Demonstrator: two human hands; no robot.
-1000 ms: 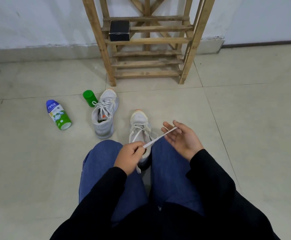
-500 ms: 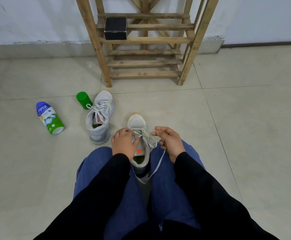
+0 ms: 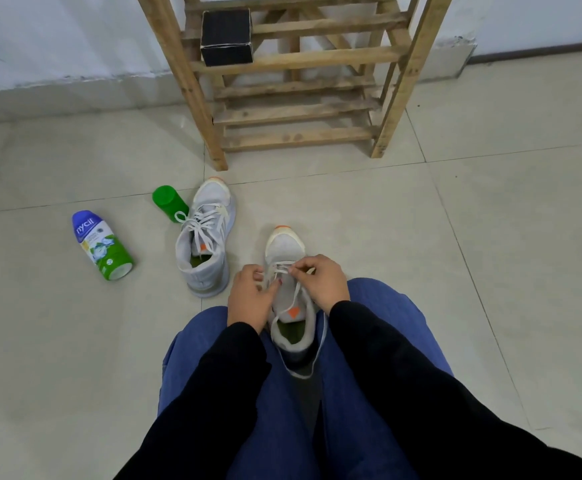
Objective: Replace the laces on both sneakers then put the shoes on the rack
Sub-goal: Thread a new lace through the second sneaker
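Observation:
A grey sneaker (image 3: 285, 249) with an orange toe tip stands on the floor between my knees, toe pointing away. My left hand (image 3: 248, 299) grips its left side by the eyelets. My right hand (image 3: 320, 284) pinches the white lace (image 3: 296, 296) over the upper eyelets; a loose length of lace runs back along the tongue and loops past the heel. A second grey sneaker (image 3: 206, 244), fully laced, stands to the left. The wooden rack (image 3: 296, 84) stands against the wall ahead.
A black box (image 3: 226, 36) sits on a rack shelf. A green cup (image 3: 169, 201) lies beside the laced sneaker's toe, and a blue-and-green bottle (image 3: 100, 244) lies on the tiled floor further left. My blue-trousered knees flank the near sneaker.
A second ago both hands held a lace stretched in the air above the shoe. They have dropped onto the sneaker, and the right hand has moved forward to the upper eyelets.

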